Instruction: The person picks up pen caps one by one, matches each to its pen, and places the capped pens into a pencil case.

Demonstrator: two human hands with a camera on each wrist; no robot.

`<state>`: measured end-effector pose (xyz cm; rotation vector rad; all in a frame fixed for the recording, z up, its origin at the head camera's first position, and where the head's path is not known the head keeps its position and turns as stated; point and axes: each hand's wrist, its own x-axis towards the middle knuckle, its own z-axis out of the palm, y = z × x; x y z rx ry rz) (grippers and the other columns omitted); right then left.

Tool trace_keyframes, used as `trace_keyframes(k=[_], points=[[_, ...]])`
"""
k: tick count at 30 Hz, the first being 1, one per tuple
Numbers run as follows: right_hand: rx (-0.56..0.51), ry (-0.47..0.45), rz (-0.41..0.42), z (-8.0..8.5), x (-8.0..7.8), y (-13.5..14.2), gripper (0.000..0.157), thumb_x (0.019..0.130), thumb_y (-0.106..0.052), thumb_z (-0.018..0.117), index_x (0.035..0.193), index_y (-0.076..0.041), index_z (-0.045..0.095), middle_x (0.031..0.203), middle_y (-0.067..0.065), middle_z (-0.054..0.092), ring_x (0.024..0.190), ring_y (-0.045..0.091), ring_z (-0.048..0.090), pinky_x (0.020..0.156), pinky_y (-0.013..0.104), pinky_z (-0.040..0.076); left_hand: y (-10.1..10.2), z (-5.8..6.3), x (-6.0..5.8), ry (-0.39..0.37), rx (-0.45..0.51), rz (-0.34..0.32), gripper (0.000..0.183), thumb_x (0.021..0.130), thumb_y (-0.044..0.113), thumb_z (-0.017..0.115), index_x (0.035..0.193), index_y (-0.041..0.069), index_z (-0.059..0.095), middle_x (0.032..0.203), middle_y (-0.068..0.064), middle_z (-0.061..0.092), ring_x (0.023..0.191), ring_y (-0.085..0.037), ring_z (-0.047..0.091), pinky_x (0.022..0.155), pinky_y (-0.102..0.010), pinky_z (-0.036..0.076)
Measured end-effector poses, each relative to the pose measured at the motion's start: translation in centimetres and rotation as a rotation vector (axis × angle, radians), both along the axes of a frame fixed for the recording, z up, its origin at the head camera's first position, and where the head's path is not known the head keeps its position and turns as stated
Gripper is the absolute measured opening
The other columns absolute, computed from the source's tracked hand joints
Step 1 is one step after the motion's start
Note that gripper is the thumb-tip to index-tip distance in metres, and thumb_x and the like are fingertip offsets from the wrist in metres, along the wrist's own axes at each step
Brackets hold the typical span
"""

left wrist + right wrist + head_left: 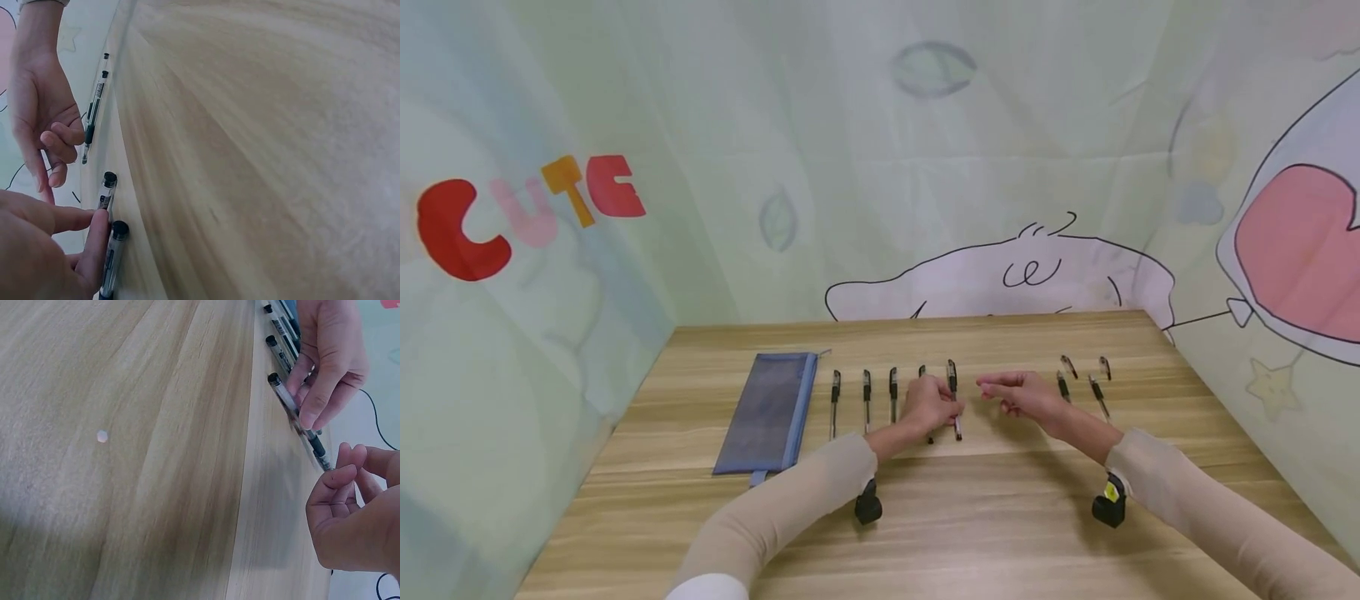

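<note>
My left hand (927, 402) pinches a clear gel pen (952, 379) with a black cap between thumb and forefinger, low along its barrel. The pen lies close over the wooden table, cap end away from me. In the right wrist view this pen (282, 394) slants down from the left fingertips toward my right hand (356, 519). That hand hovers just right of the pen's capped end, fingers loosely bent, thumb near the forefinger, holding nothing. Another capped pen (922, 370) is partly hidden behind the left hand.
Three capped pens (867, 400) stand in a row left of the hand. Farther left lies a blue mesh zip pouch (767, 412). Two uncapped pens (1097, 390) lie beyond the right wrist, their black caps (1069, 367) behind them. A printed cloth borders the wooden table (985, 533).
</note>
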<state>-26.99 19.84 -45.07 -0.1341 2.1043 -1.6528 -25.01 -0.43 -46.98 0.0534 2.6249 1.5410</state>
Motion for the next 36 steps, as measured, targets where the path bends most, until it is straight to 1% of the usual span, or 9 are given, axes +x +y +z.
trace_keyframes(k=[6, 9, 13, 17, 20, 24, 30, 33, 36], points=[[0.002, 0.002, -0.005, -0.1, -0.1, 0.0, 0.045, 0.102, -0.019, 0.063, 0.140, 0.005, 0.057, 0.096, -0.005, 0.075, 0.065, 0.003, 0.053, 0.060, 0.020, 0.045, 0.1, -0.3, -0.2, 0.024, -0.037, -0.004, 0.012, 0.085, 0.001, 0.080, 0.091, -0.006, 0.073, 0.074, -0.011, 0.075, 0.054, -0.010, 0.069, 0.052, -0.017, 0.056], [0.004, 0.002, -0.004, 0.0, -0.1, 0.0, 0.045, 0.103, -0.018, 0.063, 0.140, 0.005, 0.057, 0.095, -0.006, 0.075, 0.066, 0.003, 0.053, 0.060, 0.020, 0.045, 0.1, -0.2, -0.1, 0.014, -0.022, 0.005, 0.013, 0.085, 0.002, 0.080, 0.093, -0.006, 0.073, 0.077, -0.012, 0.076, 0.055, -0.011, 0.070, 0.053, -0.018, 0.057], [0.007, 0.002, -0.015, 0.0, -0.1, 0.4, 0.045, 0.103, -0.019, 0.062, 0.141, 0.005, 0.056, 0.095, -0.007, 0.074, 0.067, 0.003, 0.054, 0.062, 0.020, 0.046, -0.1, 0.0, -0.1, 0.007, 0.009, 0.032, 0.011, 0.087, 0.005, 0.080, 0.093, -0.003, 0.075, 0.079, -0.011, 0.077, 0.056, -0.013, 0.071, 0.053, -0.020, 0.058], [0.021, 0.010, -0.045, 0.3, -0.2, 1.1, 0.047, 0.103, -0.024, 0.064, 0.141, 0.002, 0.057, 0.102, -0.004, 0.074, 0.071, 0.003, 0.057, 0.064, 0.020, 0.048, -0.2, 0.4, 0.1, 0.043, 0.035, 0.040, 0.011, 0.088, 0.007, 0.079, 0.095, -0.002, 0.077, 0.081, -0.012, 0.078, 0.061, -0.018, 0.074, 0.054, -0.022, 0.059], [0.041, 0.024, -0.061, 0.3, -0.3, 1.9, 0.049, 0.102, -0.028, 0.065, 0.142, -0.001, 0.058, 0.107, -0.001, 0.074, 0.072, 0.002, 0.058, 0.064, 0.020, 0.050, -0.2, 0.6, 0.2, 0.061, 0.052, 0.028, 0.012, 0.089, 0.006, 0.078, 0.097, -0.004, 0.077, 0.083, -0.013, 0.079, 0.064, -0.019, 0.075, 0.057, -0.024, 0.060], [0.055, 0.035, -0.071, 0.2, -0.4, 2.8, 0.049, 0.102, -0.028, 0.064, 0.142, 0.000, 0.057, 0.109, -0.001, 0.074, 0.073, 0.002, 0.059, 0.065, 0.020, 0.051, 0.0, 0.9, 0.4, 0.064, 0.076, 0.007, 0.013, 0.090, 0.005, 0.077, 0.099, -0.004, 0.076, 0.086, -0.015, 0.078, 0.065, -0.020, 0.075, 0.059, -0.025, 0.061], [0.016, 0.028, -0.072, 0.4, -0.2, 4.3, 0.051, 0.103, -0.025, 0.063, 0.143, 0.004, 0.054, 0.103, -0.007, 0.074, 0.071, -0.001, 0.058, 0.065, 0.018, 0.052, 0.7, 1.5, 0.8, 0.054, 0.133, -0.035, 0.021, 0.091, 0.004, 0.075, 0.106, -0.010, 0.073, 0.092, -0.019, 0.077, 0.073, -0.027, 0.077, 0.063, -0.029, 0.063], [-0.006, 0.035, -0.076, 0.6, -0.1, 5.0, 0.050, 0.103, -0.024, 0.063, 0.143, 0.005, 0.054, 0.100, -0.009, 0.074, 0.069, -0.003, 0.057, 0.065, 0.016, 0.053, 1.0, 1.8, 0.9, 0.034, 0.168, -0.048, 0.022, 0.092, 0.003, 0.074, 0.109, -0.011, 0.071, 0.094, -0.020, 0.077, 0.075, -0.028, 0.077, 0.065, -0.029, 0.064], [0.005, 0.056, -0.089, 0.7, -0.3, 5.8, 0.047, 0.103, -0.025, 0.063, 0.141, 0.003, 0.057, 0.096, -0.012, 0.074, 0.068, -0.003, 0.057, 0.064, 0.016, 0.053, 1.5, 2.1, 1.0, 0.010, 0.196, -0.064, 0.021, 0.093, 0.003, 0.073, 0.109, -0.010, 0.071, 0.095, -0.019, 0.077, 0.076, -0.027, 0.077, 0.067, -0.030, 0.064]])
